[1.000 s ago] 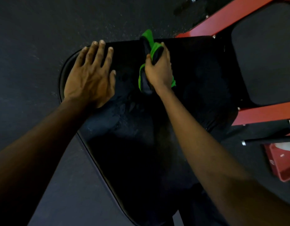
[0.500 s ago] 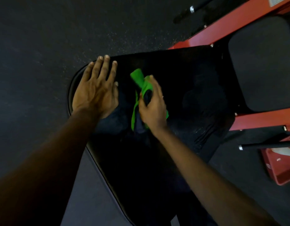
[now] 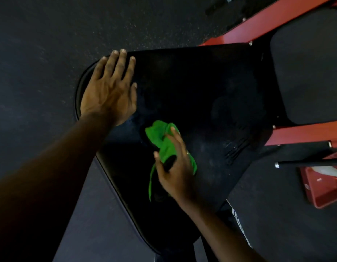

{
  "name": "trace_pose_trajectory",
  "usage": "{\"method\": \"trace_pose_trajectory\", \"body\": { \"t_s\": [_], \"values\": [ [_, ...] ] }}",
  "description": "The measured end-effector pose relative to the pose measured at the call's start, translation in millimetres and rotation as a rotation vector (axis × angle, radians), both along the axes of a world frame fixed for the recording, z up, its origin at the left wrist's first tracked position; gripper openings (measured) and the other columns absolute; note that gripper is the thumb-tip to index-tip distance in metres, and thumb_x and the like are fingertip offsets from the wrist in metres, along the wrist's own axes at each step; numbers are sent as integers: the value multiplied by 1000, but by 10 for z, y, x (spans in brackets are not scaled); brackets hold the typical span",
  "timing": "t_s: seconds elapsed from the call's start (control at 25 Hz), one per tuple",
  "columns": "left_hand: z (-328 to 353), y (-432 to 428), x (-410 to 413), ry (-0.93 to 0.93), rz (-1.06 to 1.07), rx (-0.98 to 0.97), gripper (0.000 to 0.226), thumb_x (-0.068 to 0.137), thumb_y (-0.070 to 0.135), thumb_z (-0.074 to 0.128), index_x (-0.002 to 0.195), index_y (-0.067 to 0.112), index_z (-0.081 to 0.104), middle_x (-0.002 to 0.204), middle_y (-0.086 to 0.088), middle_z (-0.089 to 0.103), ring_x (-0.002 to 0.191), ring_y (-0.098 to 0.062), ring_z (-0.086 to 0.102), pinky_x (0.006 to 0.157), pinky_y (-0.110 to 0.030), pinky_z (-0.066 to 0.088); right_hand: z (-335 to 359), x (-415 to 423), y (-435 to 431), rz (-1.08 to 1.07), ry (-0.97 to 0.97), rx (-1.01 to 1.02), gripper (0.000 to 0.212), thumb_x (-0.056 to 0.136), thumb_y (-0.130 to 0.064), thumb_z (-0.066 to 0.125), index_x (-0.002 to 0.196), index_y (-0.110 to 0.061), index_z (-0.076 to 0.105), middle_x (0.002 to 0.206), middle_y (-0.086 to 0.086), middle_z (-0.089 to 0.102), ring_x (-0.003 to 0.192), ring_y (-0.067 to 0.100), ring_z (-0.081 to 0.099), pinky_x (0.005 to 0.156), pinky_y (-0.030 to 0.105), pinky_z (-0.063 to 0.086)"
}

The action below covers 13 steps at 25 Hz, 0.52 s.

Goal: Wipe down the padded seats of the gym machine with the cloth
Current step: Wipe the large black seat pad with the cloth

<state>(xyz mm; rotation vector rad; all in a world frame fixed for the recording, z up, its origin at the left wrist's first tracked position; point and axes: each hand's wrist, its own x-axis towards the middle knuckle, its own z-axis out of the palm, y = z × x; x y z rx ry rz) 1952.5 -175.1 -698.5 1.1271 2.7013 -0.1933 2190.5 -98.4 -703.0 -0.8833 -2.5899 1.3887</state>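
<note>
Green cloth bunched in right hand, partly hidden, left hand spread flat on black seat

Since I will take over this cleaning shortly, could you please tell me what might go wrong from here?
The green cloth is bunched in the right hand, so strokes may leave strips of the padded seat unwiped. The left hand lies flat on the seat's far corner, which might get skipped. The second pad looks untouched and could be forgotten.
</note>
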Motion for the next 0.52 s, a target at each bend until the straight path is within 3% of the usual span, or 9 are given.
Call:
{"method": "trace_pose_trajectory", "body": {
  "t_s": [0.08,0.16,0.32,0.44,0.52],
  "values": [
    [-13,-13,0,1,-7,-5,64,106,37,22,161,6,13,167,-20,14,156,-33,13,126,-47,13,-251,141,346,-52,-31,1,53,96,-18,66,145,-15,47,157,2,45,145,15,43,119,32,35],
    [-21,-21,0,-1,-5,1,63,107,37,21,161,7,12,168,-19,12,156,-32,11,127,-47,11,-594,-87,880,-258,-136,51,55,97,-19,63,148,-10,45,155,6,47,143,20,45,118,28,35],
    [-43,-21,-4,6,-9,22,63,107,37,22,161,7,12,168,-20,12,156,-33,10,127,-47,9,-993,-679,1659,-643,-412,64,70,98,-41,60,156,-11,34,160,7,39,140,31,47,106,35,39],
    [-44,-21,-3,3,-7,52,63,107,36,26,161,5,15,167,-21,14,155,-34,12,126,-47,10,-680,-666,1168,-545,-378,78,76,95,-58,57,156,-21,33,160,-2,39,136,29,52,102,40,45],
    [-43,-19,-2,1,-3,60,63,107,35,27,160,5,17,166,-22,16,155,-35,13,126,-48,11,-325,-309,520,-342,-259,33,73,95,-53,60,156,-24,33,162,-8,36,142,16,46,107,31,43]
  ]
}}
